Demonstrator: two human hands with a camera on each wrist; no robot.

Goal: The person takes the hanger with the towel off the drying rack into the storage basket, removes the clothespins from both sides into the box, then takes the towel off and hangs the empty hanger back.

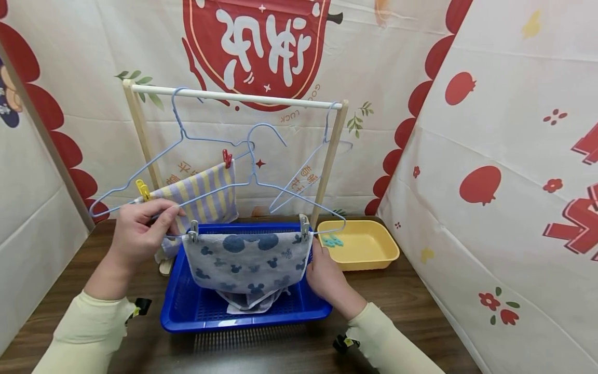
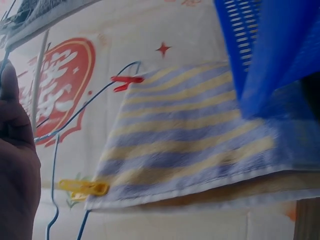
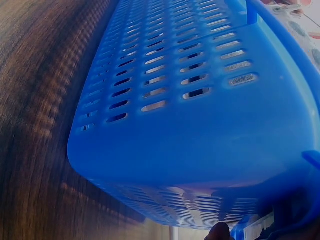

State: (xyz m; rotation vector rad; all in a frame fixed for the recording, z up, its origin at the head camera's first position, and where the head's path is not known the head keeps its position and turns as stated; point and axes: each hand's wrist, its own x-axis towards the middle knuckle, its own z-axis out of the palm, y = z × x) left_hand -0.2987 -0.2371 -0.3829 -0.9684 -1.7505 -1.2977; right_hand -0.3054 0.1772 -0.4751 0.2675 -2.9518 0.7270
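A blue wire hanger (image 1: 254,179) is held up over the blue basket (image 1: 175,314), its hook off the rod. Two grey clothespins (image 1: 304,227) fasten a grey towel with dark mouse-head prints (image 1: 247,265) to its lower wire. My left hand (image 1: 137,231) pinches this hanger near its left end. At the towel's right edge, beside the basket's right side, is my right hand (image 1: 329,275); its fingers are mostly hidden, so what they grip is unclear. In the right wrist view just a dark fingertip (image 3: 218,232) shows by the basket wall (image 3: 200,135).
Behind stands a rack with a white rod (image 1: 243,97). On it hang a hanger with a striped towel (image 2: 175,135), clipped by red (image 1: 227,159) and yellow (image 1: 143,190) clothespins, and a bare hanger (image 1: 299,176). A yellow tray (image 1: 369,262) holds teal clothespins (image 1: 333,241).
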